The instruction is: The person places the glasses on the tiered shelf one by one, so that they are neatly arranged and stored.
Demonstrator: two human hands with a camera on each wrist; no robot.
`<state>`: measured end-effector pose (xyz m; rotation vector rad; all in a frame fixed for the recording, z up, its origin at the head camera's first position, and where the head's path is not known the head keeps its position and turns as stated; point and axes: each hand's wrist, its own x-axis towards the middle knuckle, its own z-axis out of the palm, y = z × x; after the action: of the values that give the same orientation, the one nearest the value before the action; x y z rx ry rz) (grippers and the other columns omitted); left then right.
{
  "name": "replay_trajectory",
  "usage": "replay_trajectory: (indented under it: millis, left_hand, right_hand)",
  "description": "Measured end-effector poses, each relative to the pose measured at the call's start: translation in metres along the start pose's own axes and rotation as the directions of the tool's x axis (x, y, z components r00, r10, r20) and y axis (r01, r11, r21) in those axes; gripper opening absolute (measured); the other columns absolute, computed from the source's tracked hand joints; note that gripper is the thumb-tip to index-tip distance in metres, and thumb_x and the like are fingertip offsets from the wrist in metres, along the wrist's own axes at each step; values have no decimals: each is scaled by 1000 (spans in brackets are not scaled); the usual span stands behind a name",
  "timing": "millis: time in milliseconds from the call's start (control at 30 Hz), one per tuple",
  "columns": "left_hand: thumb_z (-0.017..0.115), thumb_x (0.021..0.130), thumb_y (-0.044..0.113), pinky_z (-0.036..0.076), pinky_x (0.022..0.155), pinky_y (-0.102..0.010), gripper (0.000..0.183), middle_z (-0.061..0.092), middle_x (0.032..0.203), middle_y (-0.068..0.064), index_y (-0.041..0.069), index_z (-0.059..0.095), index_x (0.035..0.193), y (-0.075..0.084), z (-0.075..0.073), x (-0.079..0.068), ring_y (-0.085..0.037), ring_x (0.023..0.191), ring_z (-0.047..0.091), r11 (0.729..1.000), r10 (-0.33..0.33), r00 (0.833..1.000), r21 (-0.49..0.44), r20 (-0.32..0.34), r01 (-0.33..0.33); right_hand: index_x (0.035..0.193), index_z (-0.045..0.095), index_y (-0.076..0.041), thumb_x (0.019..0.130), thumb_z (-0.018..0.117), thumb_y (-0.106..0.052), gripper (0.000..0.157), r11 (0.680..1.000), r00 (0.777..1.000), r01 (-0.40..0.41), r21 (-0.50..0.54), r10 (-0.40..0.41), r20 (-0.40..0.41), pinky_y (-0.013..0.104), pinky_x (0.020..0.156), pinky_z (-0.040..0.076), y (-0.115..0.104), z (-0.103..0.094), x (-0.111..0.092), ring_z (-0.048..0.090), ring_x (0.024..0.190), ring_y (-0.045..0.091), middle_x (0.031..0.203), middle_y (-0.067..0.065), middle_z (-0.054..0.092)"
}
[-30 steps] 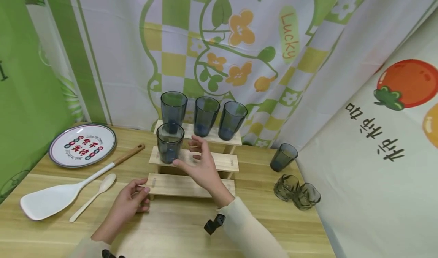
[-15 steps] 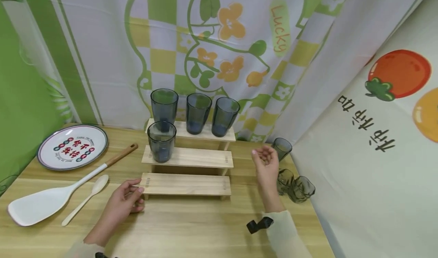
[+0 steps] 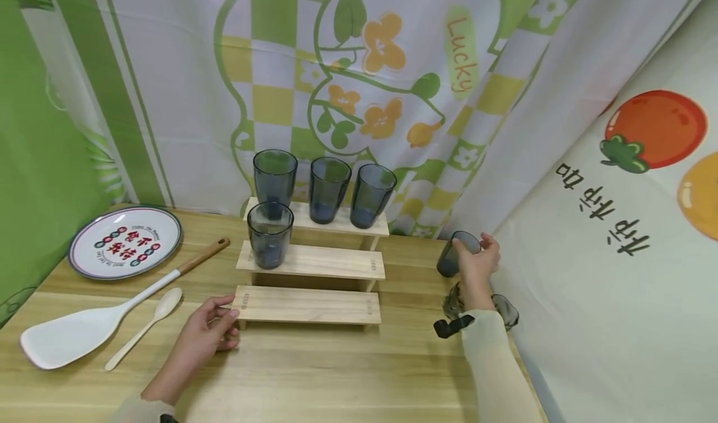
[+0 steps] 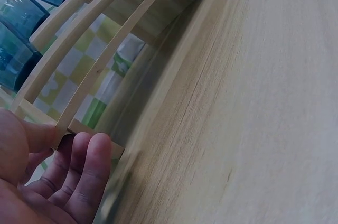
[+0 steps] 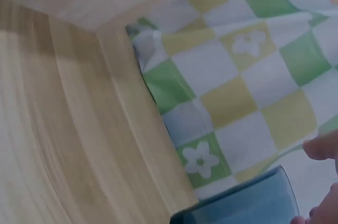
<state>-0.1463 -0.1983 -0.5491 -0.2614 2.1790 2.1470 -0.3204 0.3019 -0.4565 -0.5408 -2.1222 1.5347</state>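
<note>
A three-tier wooden rack (image 3: pixel 308 303) stands mid-table, and my left hand (image 3: pixel 209 328) pinches the left end of its lowest shelf. The left wrist view shows the thumb above the board and curled fingers (image 4: pixel 92 174) beneath. Three blue-grey glasses, the middle one (image 3: pixel 330 189) among them, stand on the top tier. Another glass (image 3: pixel 270 239) is at the left of the middle tier. At the right, my right hand (image 3: pixel 478 267) reaches a blue-grey glass (image 5: pixel 248 203) standing on the table. Its thumb overlaps the rim in the head view; a finger (image 5: pixel 322 147) is apart from the glass in the right wrist view.
Two smoky faceted cups, one (image 3: pixel 507 311) at the right edge, are partly hidden by the right forearm. A printed plate (image 3: pixel 126 242), white spatula (image 3: pixel 78 336) and pale spoon (image 3: pixel 144 332) lie on the left. A patterned curtain (image 3: pixel 269 55) hangs close behind the rack.
My right hand has moved from the glass on the middle tier rightward to the glass on the table. My left hand stays at the lowest shelf. The view has shifted slightly.
</note>
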Motion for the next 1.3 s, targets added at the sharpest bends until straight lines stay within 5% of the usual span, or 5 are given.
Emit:
replay_trajectory:
  millis: [300, 600, 833, 1100, 1300]
  left_hand:
    - [58, 106, 12, 65, 73, -37, 47, 55, 118, -23, -3, 40, 147, 1, 1, -1, -21, 84, 65, 1000, -4, 1000, -1, -9, 4]
    - [58, 105, 14, 65, 73, -37, 48, 56, 118, -23, -2, 41, 147, 2, 2, -1, -22, 84, 65, 1000, 2, 1000, 12, -13, -2]
    - [58, 106, 15, 65, 73, -37, 48, 55, 116, -22, -3, 40, 147, 1, 1, -1, -22, 84, 65, 1000, 6, 1000, 7, -5, -6]
    - [58, 106, 15, 65, 74, -37, 48, 55, 119, -21, -1, 41, 148, 1, 2, 0, -22, 85, 65, 1000, -10, 1000, 15, -12, 10]
    - [56, 106, 13, 65, 74, -37, 47, 55, 117, -20, -2, 40, 148, 1, 3, -1, -22, 85, 65, 1000, -19, 1000, 16, -20, 20]
  right_hand:
    - [161, 4, -19, 92, 77, -26, 101, 977, 971, -121, -178, 154, 183, 62, 114, 32, 5, -7, 11, 12, 147, 44, 162, 22, 11]
    - [162, 8, -13, 90, 77, -45, 105, 941, 926, -56, -333, 173, 334, 65, 112, 34, 2, -8, 1, 22, 141, 51, 158, 31, 10]
    - [157, 14, -2, 90, 80, -31, 98, 979, 902, 4, -204, 84, 423, 57, 115, 33, 1, 12, -11, 22, 144, 46, 158, 30, 16]
    - [152, 15, -6, 84, 87, -29, 101, 999, 934, 2, -50, 16, 357, 54, 114, 35, 20, 33, -29, 27, 142, 42, 154, 28, 20]
    - [159, 10, -17, 83, 87, -38, 110, 995, 953, -66, 73, 42, 300, 51, 117, 33, 37, 46, -33, 26, 145, 38, 158, 23, 21]
